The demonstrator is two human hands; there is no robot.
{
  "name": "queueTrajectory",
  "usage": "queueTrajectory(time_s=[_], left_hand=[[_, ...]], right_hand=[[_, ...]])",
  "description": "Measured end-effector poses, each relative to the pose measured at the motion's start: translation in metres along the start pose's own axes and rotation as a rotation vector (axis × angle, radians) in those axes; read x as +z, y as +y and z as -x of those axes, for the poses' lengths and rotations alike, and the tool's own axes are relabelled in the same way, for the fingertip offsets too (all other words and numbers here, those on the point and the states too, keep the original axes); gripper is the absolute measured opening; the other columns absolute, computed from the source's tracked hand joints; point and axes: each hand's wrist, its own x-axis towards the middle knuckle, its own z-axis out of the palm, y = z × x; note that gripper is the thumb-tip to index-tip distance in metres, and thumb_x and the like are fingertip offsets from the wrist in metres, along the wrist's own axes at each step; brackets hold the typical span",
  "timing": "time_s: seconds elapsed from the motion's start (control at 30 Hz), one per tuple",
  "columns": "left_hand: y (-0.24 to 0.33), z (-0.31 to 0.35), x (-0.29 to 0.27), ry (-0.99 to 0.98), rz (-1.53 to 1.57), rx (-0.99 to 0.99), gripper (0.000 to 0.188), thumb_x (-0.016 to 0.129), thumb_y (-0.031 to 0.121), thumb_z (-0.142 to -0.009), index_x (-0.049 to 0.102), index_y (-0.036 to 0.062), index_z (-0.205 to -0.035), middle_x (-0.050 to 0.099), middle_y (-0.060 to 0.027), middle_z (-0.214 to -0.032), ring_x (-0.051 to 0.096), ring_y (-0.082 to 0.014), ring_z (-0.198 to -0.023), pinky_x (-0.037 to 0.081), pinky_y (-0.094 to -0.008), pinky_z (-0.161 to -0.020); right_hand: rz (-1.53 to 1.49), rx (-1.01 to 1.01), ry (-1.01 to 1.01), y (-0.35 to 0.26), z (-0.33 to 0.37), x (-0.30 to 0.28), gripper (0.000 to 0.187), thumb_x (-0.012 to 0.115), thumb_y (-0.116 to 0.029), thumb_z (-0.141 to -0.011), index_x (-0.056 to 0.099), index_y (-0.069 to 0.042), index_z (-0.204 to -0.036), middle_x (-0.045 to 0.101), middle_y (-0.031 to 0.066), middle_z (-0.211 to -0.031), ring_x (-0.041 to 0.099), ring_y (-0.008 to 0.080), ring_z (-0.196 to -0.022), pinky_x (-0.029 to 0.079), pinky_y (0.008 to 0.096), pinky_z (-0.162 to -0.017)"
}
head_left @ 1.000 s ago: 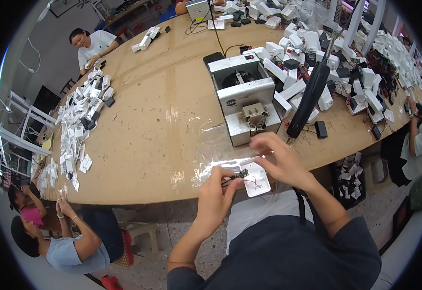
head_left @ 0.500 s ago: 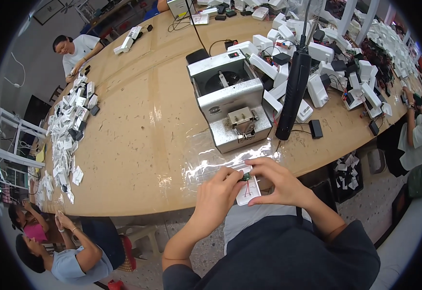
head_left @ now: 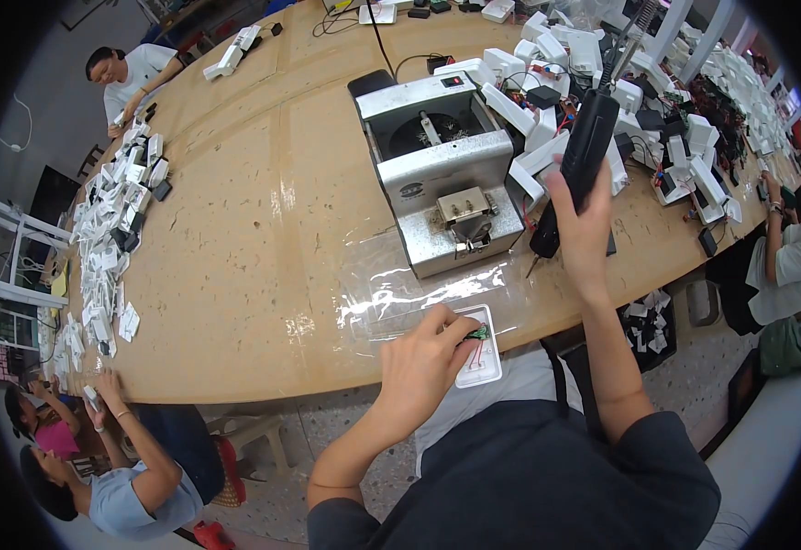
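A shallow white plastic case (head_left: pixel 486 372) lies at the table's near edge. Inside it are a small green circuit board (head_left: pixel 482 331) and thin red wires. Fingers of my left hand (head_left: pixel 423 362) press together over the board from the left side; their tips partly cover it. My right hand (head_left: pixel 587 234) is wrapped round a black electric screwdriver (head_left: pixel 595 137), which hangs from a coiled spring and cord. The screwdriver tilts, its bit pointing down toward the table, right of the metal screw feeder (head_left: pixel 446 165) and apart from the case.
Piled white housings (head_left: pixel 510 105) with black boxes and wires cover the back right. Another heap of white parts (head_left: pixel 125 197) runs along the left. Clear plastic film (head_left: pixel 391 293) lies before the feeder. Co-workers sit at the left and right; a black bin (head_left: pixel 648 325) stands below the table's right edge.
My right hand has let go of the white case and moved up and right onto the electric screwdriver, tilting it. My left hand stays at the circuit board. The whole view has shifted slightly.
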Motion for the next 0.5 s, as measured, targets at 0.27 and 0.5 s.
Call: queueTrajectory(time_s=[0.27, 0.5], left_hand=[[-0.001, 0.001, 0.005, 0.041, 0.084, 0.006, 0.015, 0.071, 0.018, -0.091, 0.072, 0.0136, -0.105, 0.061, -0.0043, -0.096, 0.067, -0.0281, -0.072, 0.047, -0.0425, -0.057], [-0.004, 0.001, 0.004, 0.053, 0.138, -0.001, 0.019, 0.076, 0.012, -0.086, 0.074, 0.0113, -0.105, 0.065, -0.0063, -0.093, 0.065, -0.0245, -0.065, 0.051, -0.0378, -0.061]], right_hand=[[-0.514, 0.024, -0.125, -0.016, -0.003, 0.007, 0.060, 0.044, -0.048, -0.108, 0.035, -0.002, -0.146, 0.053, 0.0061, -0.089, 0.058, 0.0116, -0.062, 0.053, 0.0282, -0.054], [-0.806, -0.181, -0.332, -0.091, -0.019, 0.030, 0.092, 0.029, -0.080, -0.096, 0.032, -0.001, -0.143, 0.052, 0.0080, -0.079, 0.055, 0.0134, -0.055, 0.049, 0.0275, -0.049]])
